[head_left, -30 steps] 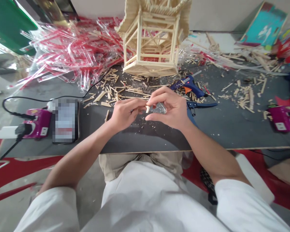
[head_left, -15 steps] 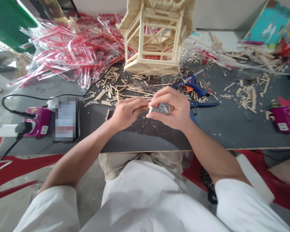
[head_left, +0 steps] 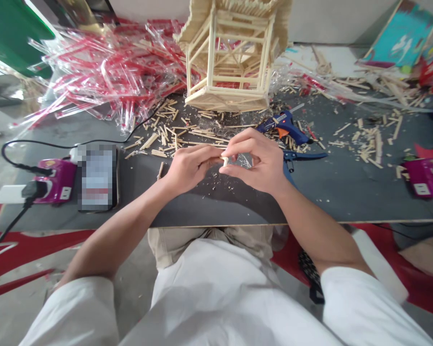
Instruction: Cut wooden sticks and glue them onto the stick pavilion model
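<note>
My left hand (head_left: 192, 168) and my right hand (head_left: 257, 161) meet above the dark tabletop, pinching small pale wooden stick pieces (head_left: 225, 161) between their fingertips. The right thumb and forefinger sit above and below the visible piece; the left fingers close on its left side and hide part of it. Just beyond the right hand lies a blue glue gun (head_left: 290, 129) with an orange trigger. Blue-handled cutters (head_left: 303, 156) lie partly behind that hand. A model pavilion (head_left: 231, 91) built of wooden sticks stands behind both hands.
Cut sticks (head_left: 162, 137) litter the table around the pavilion. Red and clear plastic wrappers (head_left: 111, 72) are heaped at the back left. A phone (head_left: 98, 178) lies beside a purple power socket (head_left: 59, 180) with cables. Another purple socket (head_left: 424, 177) is at the right.
The small stick piece has tilted slightly to a more upright position between my fingertips. Both hands stay in nearly the same place.
</note>
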